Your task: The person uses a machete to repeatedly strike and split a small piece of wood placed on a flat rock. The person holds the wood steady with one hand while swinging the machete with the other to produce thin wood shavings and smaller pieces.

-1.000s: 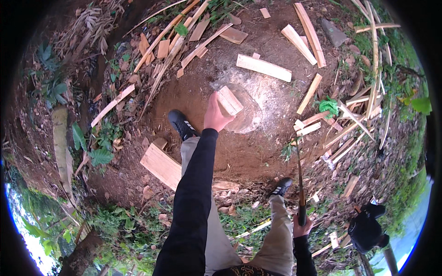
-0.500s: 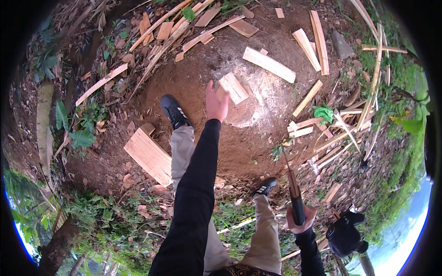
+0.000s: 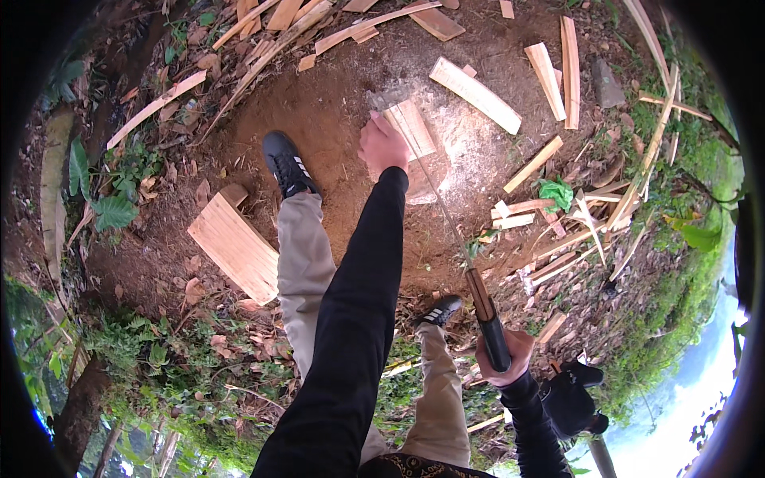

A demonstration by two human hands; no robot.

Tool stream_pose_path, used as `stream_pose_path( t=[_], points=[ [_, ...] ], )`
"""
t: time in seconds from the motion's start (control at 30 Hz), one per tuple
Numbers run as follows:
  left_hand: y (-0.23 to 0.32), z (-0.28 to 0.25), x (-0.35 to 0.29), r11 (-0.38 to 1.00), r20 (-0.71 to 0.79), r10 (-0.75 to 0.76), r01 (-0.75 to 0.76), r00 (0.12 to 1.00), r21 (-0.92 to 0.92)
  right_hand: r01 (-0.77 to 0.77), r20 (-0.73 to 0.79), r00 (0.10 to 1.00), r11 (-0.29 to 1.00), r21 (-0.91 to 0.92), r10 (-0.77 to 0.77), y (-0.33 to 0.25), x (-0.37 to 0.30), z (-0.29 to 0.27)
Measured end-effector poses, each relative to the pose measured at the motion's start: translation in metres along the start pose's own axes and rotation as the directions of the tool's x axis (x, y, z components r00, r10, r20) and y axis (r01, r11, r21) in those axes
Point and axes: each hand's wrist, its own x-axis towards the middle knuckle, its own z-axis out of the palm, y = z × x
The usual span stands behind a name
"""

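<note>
A short pale wood block [image 3: 417, 131] is on a whitish, sunlit patch of ground ahead of me. My left hand [image 3: 384, 145] is closed at the block's left edge, fingers curled and their tips hidden. Low on the right, my right hand [image 3: 510, 356] grips the dark handle of a machete [image 3: 481, 307]. From its brown lower part, the long thin blade slants up and left, crossing in front of the block in the picture. Whether the blade touches the wood, I cannot tell.
A wide board [image 3: 237, 247] lies by my left shoe [image 3: 287, 166]. Beyond the block is a plank [image 3: 476, 95]. Split sticks [image 3: 570, 247] pile up at right beside a green plastic scrap [image 3: 556, 193]. Someone in dark clothing [image 3: 570, 398] is at lower right.
My left hand has gone from spread fingers to closed at the block. My right hand has brought the machete left and up, so its blade now crosses the block in view.
</note>
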Motion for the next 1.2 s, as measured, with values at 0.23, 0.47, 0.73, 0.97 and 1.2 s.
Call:
stream_pose_path(
  t=[0.23,0.47,0.73,0.97,1.2],
  points=[
    [0.003,0.005,-0.01,0.977,-0.125,0.208,-0.212,0.97,-0.022,-0.088,0.017,0.996,0.996,-0.032,0.088,0.004,0.003,0.0],
    [0.006,0.003,-0.007,0.967,-0.045,0.244,-0.247,0.969,-0.068,-0.149,-0.03,0.988,0.989,0.008,0.149,-0.003,0.006,-0.002],
    [0.003,0.01,-0.016,0.971,-0.168,0.221,-0.234,0.961,-0.057,-0.162,-0.057,0.986,0.985,-0.057,0.159,-0.008,0.001,-0.002],
    [0.005,0.009,-0.014,0.966,-0.135,0.252,-0.258,0.958,-0.026,-0.233,-0.041,0.972,0.972,-0.032,0.232,0.004,-0.002,-0.016],
    [0.005,0.008,-0.014,0.972,-0.09,0.23,-0.232,0.969,-0.018,-0.162,0.009,0.987,0.983,-0.081,0.164,0.0,0.008,-0.023]
  ],
)
